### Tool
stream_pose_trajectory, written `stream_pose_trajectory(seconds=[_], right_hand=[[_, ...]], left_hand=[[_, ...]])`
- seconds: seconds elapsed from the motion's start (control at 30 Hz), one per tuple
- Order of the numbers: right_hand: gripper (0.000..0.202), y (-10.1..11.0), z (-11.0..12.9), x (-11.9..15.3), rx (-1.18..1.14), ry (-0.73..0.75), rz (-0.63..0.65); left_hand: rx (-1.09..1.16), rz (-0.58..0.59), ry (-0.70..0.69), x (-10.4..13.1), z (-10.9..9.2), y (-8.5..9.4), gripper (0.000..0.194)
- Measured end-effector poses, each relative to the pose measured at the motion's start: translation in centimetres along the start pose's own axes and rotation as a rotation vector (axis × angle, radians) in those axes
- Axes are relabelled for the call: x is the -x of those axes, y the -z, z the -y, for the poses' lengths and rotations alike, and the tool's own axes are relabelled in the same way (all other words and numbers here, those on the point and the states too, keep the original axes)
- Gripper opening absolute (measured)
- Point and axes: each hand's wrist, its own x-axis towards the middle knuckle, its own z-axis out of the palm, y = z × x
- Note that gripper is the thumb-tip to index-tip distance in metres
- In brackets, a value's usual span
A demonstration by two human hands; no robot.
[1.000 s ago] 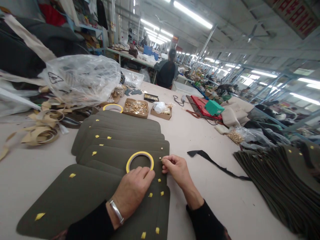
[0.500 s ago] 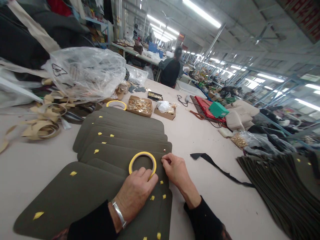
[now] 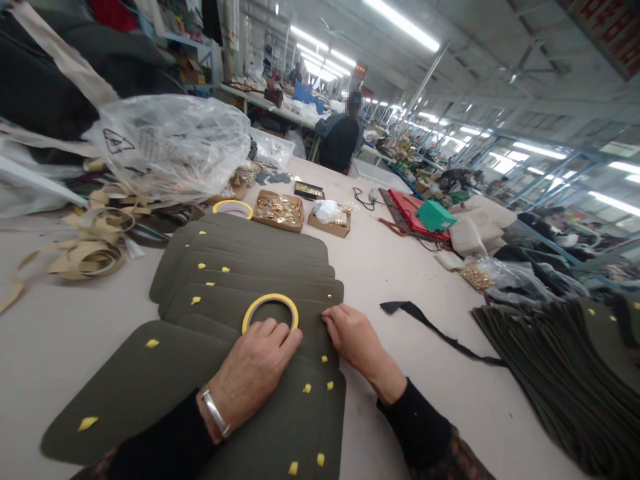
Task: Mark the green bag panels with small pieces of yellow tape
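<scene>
While the left hand [image 3: 253, 363] lies over the overlapping olive-green panels [image 3: 195, 373], its fingers hold the near side of a roll of yellow tape [image 3: 271, 298], which rests above the panels' right half. The right hand [image 3: 357, 340] is at the panels' right edge, thumb and forefinger drawn together in a narrow pinch; whether anything sits between their tips, I cannot tell. A small metal stud [image 3: 329, 297] shows just beyond that pinch. Small yellow tape pieces [image 3: 152, 344] dot the panels on the left and right.

The panels are fanned out on a pale bench [image 3: 425, 413]. At their far side are a second roll of yellow tape [image 3: 233, 202], a cardboard box [image 3: 279, 225] of gold-coloured metal parts and, to its right, a smaller cardboard box [image 3: 327, 229] with a bunched clear bag in it. A coil of tan webbing [image 3: 90, 259] lies on the left, near a large clear plastic bag [image 3: 170, 147]. On the right, a black fabric strip [image 3: 435, 335] runs toward a stack of dark olive panels [image 3: 540, 380]. Farther off, a person [image 3: 340, 143] sits facing away.
</scene>
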Motion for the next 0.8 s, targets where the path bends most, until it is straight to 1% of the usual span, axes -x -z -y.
stream_pose_trajectory(seconds=[0.13,0.2,0.27,0.33,0.53,0.63,0.67,0.73,0.8], right_hand=[[0.014,-0.2,0.3,-0.8,-0.155,-0.268,0.049],[0.014,-0.2,0.2,-0.9,-0.212,-0.345,0.057],[0.013,-0.3,0.2,-0.9,-0.241,-0.386,0.050],[0.014,-0.3,0.1,-0.8,-0.259,-0.404,0.044],[0.011,-0.7,0.3,-0.5,-0.277,-0.397,0.016],[0.008,-1.0,0.4,-0.1,-0.265,-0.364,-0.053],[0.010,-1.1,0.3,0.0,-0.265,-0.346,-0.091],[0.025,-1.2,0.2,0.3,-0.275,-0.310,-0.160],[0.036,-1.3,0.0,0.4,-0.292,-0.286,-0.186]], left_hand=[[-0.065,-0.057,-0.017,0.1,0.0,-0.7,0.014],[-0.085,-0.086,-0.028,0.0,-0.1,-0.9,0.012],[-0.100,-0.115,-0.045,-0.1,-0.1,-0.9,0.013],[-0.109,-0.120,-0.057,-0.2,-0.1,-0.9,0.016],[-0.096,-0.050,-0.022,-0.8,0.1,-1.3,0.018],[-0.088,-0.023,-0.059,-0.9,0.2,-1.6,0.018],[-0.090,-0.018,-0.074,-0.8,0.3,-1.6,0.018],[-0.101,-0.016,-0.096,-0.6,0.4,-1.6,0.017],[-0.117,-0.018,-0.103,-0.3,0.5,-1.5,0.014]])
